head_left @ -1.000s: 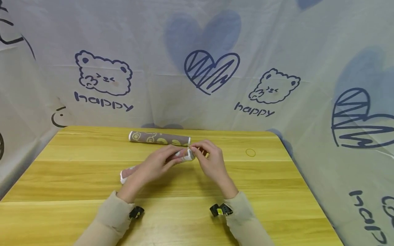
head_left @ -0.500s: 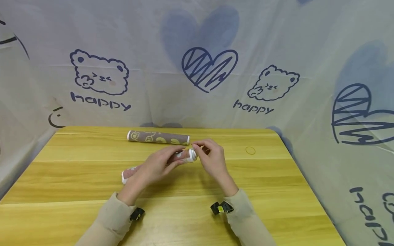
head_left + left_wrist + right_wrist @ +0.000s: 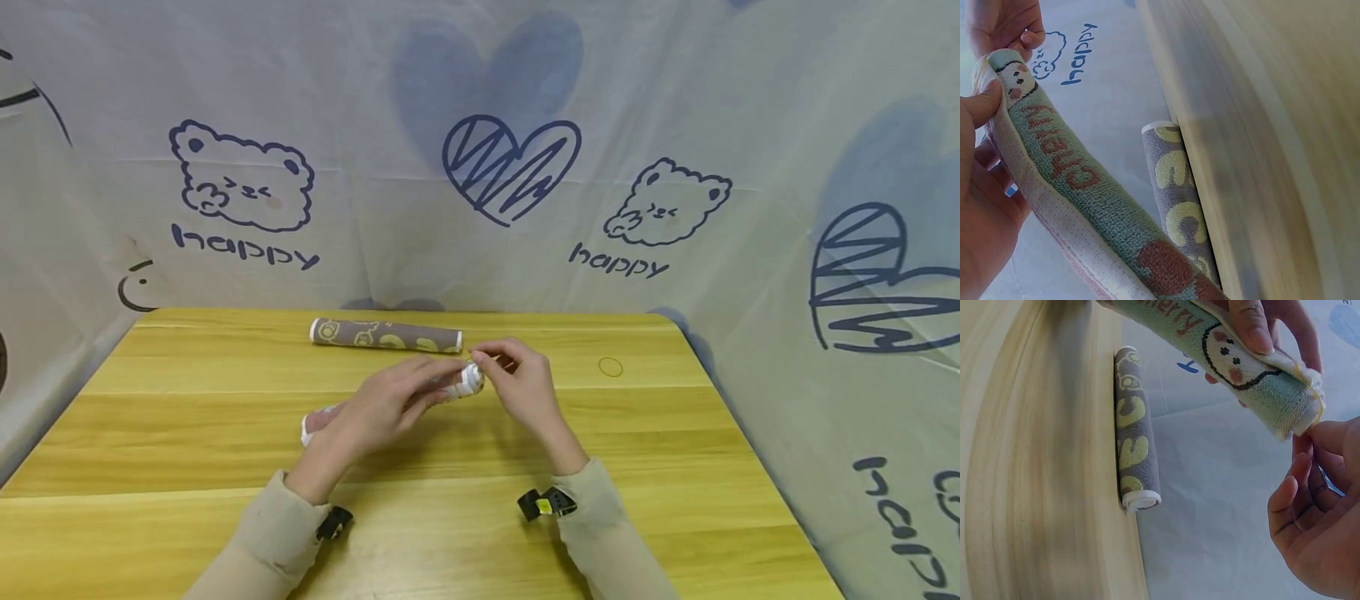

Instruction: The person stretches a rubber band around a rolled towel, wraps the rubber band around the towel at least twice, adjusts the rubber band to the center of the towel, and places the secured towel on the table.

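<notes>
My left hand point(image 3: 382, 400) grips a rolled towel point(image 3: 1097, 194) near its right end, with the thumb along one side and the fingers on the other. The towel is green with a bear face and red lettering, and its lighter underside shows pink at the edge. Around that white-edged end runs a thin yellow rubber band point(image 3: 1319, 403). Right at the rim, the thumb and forefinger of my right hand point(image 3: 521, 383) pinch the band, the other fingers loosely bent. In the head view the left hand covers the middle of the roll.
Behind my hands, a second rolled towel point(image 3: 386, 335), grey-brown with yellow patterns, lies along the back of the wooden table point(image 3: 660, 467). To the right sits another yellow rubber band point(image 3: 611, 367). A printed cloth point(image 3: 375, 208) hangs behind the table.
The towel roll has shifted slightly right in my left hand's grip, its end turning more into view. My right hand has moved a little right with it, staying at the roll's end.
</notes>
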Tool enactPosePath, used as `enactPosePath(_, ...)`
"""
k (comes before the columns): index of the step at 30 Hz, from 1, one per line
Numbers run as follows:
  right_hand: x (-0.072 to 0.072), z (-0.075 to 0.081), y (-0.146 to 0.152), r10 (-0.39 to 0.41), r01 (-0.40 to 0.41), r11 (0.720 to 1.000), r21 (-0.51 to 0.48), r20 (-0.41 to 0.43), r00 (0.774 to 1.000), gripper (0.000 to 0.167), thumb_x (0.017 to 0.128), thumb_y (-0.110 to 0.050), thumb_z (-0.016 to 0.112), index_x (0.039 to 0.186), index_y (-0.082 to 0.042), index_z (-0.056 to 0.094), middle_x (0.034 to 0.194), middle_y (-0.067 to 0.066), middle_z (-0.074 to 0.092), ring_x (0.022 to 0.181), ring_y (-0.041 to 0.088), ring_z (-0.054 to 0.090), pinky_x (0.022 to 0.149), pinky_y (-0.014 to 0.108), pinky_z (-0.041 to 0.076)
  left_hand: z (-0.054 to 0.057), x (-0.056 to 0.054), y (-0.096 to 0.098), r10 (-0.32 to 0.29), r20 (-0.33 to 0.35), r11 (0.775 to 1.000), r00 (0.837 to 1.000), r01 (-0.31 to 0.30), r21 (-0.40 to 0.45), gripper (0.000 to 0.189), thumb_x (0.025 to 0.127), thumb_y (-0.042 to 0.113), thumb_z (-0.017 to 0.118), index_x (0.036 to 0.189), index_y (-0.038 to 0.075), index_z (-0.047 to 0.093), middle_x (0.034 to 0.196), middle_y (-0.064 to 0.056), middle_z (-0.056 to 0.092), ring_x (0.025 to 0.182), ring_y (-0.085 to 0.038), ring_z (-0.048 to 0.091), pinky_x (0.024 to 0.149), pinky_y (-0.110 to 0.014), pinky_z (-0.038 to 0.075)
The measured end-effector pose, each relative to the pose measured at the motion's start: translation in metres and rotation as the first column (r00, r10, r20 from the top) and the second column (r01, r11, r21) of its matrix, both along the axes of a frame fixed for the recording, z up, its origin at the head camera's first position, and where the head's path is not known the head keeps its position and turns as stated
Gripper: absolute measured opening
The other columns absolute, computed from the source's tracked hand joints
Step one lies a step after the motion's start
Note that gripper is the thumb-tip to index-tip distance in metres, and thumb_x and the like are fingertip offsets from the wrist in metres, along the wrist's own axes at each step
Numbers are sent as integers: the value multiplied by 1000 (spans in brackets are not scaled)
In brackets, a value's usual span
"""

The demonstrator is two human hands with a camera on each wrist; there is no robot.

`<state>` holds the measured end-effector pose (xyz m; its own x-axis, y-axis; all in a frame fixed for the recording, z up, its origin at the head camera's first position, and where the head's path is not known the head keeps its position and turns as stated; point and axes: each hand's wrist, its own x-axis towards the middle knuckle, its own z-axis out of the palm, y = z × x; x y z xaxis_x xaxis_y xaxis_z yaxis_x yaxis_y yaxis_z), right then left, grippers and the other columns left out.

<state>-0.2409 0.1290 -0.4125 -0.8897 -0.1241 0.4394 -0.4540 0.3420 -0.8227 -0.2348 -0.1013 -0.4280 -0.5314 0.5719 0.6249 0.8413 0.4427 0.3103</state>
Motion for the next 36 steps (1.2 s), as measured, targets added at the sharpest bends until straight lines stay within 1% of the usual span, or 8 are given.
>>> enactPosePath(5,-1,1,1,9,-9,1000,-2,39,999,16,100,-18,72,108,-5,79,101,10,75,81,24,65,70,25,50,4,2,0,9,44,1000,999,-10,28,46,100,12,71,144,15,61,130,-2,68,113,-17,67,94,-39,58)
enactPosePath(11,0,4,0,41,-40,999,-28,56,998,15,100,-15,71,108,-4,77,97,11,74,77,22,61,65,23,50,6,3,0,-9,56,995,998,3,101,41,98,6,72,138,11,63,115,-1,69,90,-11,62,77,-30,57)
enactPosePath(14,0,4,0,68,-64,996,-62,59,996,14,101,-12,70,108,-1,76,96,13,73,76,25,61,64,24,51,6,2,1,-50,54,984,997,40,174,40,96,-1,72,134,8,65,111,-2,68,86,-11,60,74,-24,55)
enactPosePath(18,0,4,-2,92,-88,992,-88,38,995,15,102,-9,68,109,1,75,97,15,72,76,28,62,65,25,53,6,0,2,-106,20,956,994,96,277,42,90,-11,73,130,3,66,111,-8,69,89,-17,65,77,-22,58)
enactPosePath(22,0,2,-3,85,-86,996,-38,-29,996,14,101,-7,68,110,1,75,99,14,71,77,26,64,66,25,55,6,0,2,-107,-15,937,994,106,332,45,88,-15,72,129,0,66,111,-12,69,86,-18,65,73,-19,56)
enactPosePath(29,-1,-5,-8,108,-90,990,110,-168,980,10,97,3,70,105,4,75,95,14,70,78,21,64,68,25,55,8,1,3,-134,-12,894,991,126,431,43,85,-21,71,124,-4,67,115,-17,70,104,-22,67,91,-21,55)
enactPosePath(32,0,-8,-12,139,-114,981,154,-165,976,8,96,5,69,102,5,74,92,14,68,78,21,63,68,27,56,10,1,3,-166,-1,877,986,148,458,45,84,-24,70,125,-5,67,116,-19,69,106,-19,66,92,-20,55)
enactPosePath(36,2,-10,-14,144,-124,979,165,-114,983,10,97,6,65,104,5,72,88,13,69,74,21,65,67,28,57,11,2,4,-184,21,884,983,155,442,46,85,-22,70,127,-4,66,117,-17,69,106,-19,66,90,-21,56)
